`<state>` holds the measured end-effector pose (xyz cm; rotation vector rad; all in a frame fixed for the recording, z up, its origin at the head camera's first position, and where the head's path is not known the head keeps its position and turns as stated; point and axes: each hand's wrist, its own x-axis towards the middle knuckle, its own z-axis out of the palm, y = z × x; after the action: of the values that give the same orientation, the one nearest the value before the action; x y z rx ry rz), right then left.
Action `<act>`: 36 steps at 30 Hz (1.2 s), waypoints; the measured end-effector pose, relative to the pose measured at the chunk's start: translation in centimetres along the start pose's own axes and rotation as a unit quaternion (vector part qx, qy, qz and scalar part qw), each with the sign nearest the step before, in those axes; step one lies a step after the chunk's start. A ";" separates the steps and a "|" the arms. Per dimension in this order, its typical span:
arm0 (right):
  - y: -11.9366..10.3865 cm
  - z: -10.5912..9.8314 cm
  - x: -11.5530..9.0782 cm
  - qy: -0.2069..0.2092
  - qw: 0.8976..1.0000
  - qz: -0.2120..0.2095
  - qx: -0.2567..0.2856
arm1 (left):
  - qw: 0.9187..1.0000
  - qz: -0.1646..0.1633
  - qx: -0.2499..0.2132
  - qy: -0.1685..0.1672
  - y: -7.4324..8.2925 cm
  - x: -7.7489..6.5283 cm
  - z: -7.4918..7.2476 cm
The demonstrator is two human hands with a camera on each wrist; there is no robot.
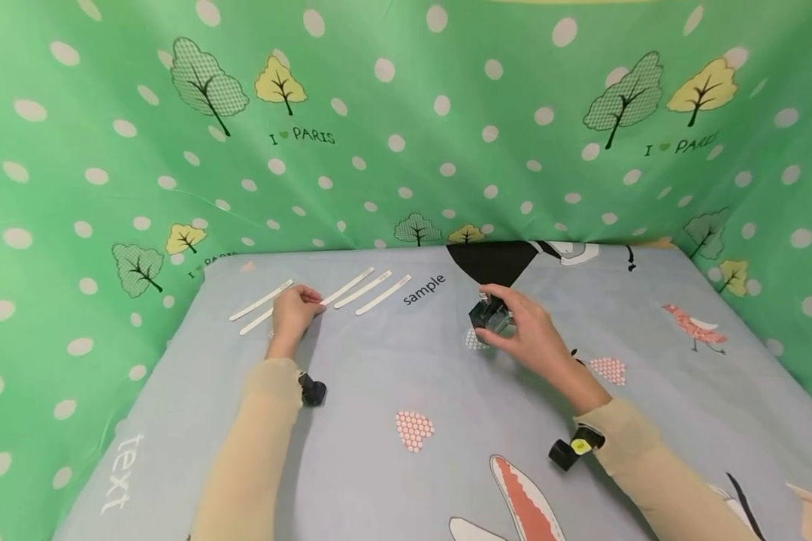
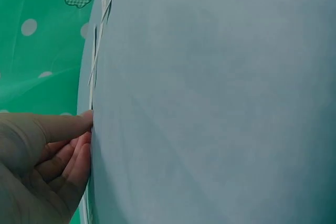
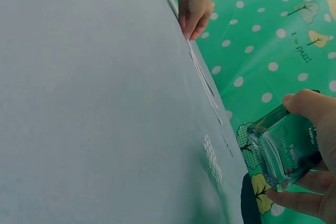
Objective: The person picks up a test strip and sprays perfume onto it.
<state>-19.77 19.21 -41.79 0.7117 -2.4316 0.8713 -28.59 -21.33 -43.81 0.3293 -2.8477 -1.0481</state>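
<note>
My left hand [image 1: 294,314] is at the far left of the table, its thumb and fingertips pinching the near end of a white paper test strip [image 1: 349,285]. In the left wrist view that strip [image 2: 91,95] runs away from the fingertips, seen nearly edge-on. My right hand [image 1: 531,330] holds a dark glass perfume bottle [image 1: 491,318] above the table, thumb on one side and fingers on the other. The right wrist view shows printed lettering on the clear, thick-walled bottle [image 3: 291,148]; part of it is hidden by the hand.
Two white strips [image 1: 262,300] lie left of the left hand, partly covered by it. Two more strips [image 1: 383,294] lie to its right, slanted alike. A grey-blue printed cloth [image 1: 365,376] covers the table. A green dotted curtain [image 1: 406,173] hangs behind and at both sides.
</note>
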 end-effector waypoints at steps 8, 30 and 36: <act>-0.1 0.3 -0.3 -0.006 1.000 0.000 0.004 | 0.999 -0.030 -0.010 -0.004 -0.7 -0.1 0.2; -0.5 0.0 0.3 0.003 1.000 0.001 0.007 | 0.985 0.010 -0.155 -0.070 3.0 -1.6 -1.9; -0.3 0.3 0.8 0.016 1.000 -0.003 0.009 | 0.981 0.031 -0.163 -0.097 4.9 -2.5 -2.2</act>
<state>-20.27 18.54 -41.41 0.7067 -2.3949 0.8973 -26.61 -18.49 -38.96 0.1139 -2.7548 -1.5812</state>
